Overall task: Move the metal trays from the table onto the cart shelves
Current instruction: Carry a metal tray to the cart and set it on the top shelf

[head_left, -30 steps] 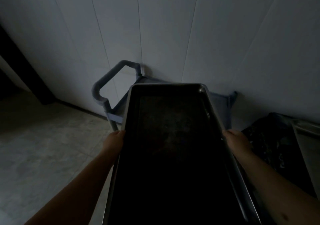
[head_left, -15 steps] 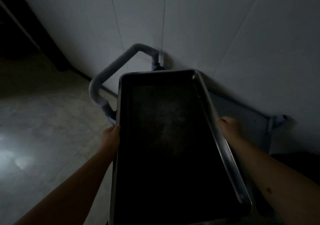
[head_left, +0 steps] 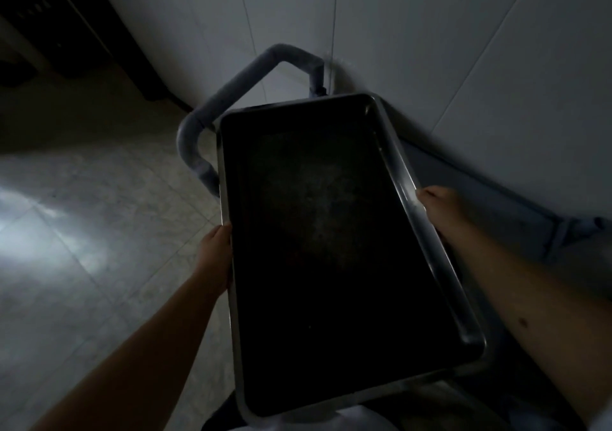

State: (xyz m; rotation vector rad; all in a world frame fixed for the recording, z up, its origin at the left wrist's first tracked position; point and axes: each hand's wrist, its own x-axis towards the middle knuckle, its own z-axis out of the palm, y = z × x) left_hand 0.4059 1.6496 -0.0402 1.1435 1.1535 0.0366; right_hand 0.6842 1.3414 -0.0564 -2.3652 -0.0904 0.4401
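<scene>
Metal tray (head_left: pixel 331 248), rectangular and dark inside, is seen filling the centre of the frame, its long axis running from the lower middle up toward the upper middle. It is held in the air above the cart (head_left: pixel 490 205), whose grey-blue frame shows past the tray's right edge and at the right of the frame. The tray is tilted slightly, its far short end lying close to the cart handle (head_left: pixel 231 96); whether the two touch cannot be told.

The tray's left long rim is grasped by the left hand (head_left: pixel 215 255), at centre left, with the thumb laid along the rim and the fingers hidden beneath. The right long rim is grasped by the right hand (head_left: pixel 440 205), at centre right, with the fingers curled under the edge. Both forearms are bare and enter from the lower corners.

The handle, a rounded grey tube, is bent in a loop at the upper middle of the frame. Behind it a pale panelled wall (head_left: pixel 430 33) is seen across the top and right. A tiled floor (head_left: pixel 82 232) with a bright patch of reflected light occupies the left side. Dim lighting leaves the cart's shelves hard to make out.
</scene>
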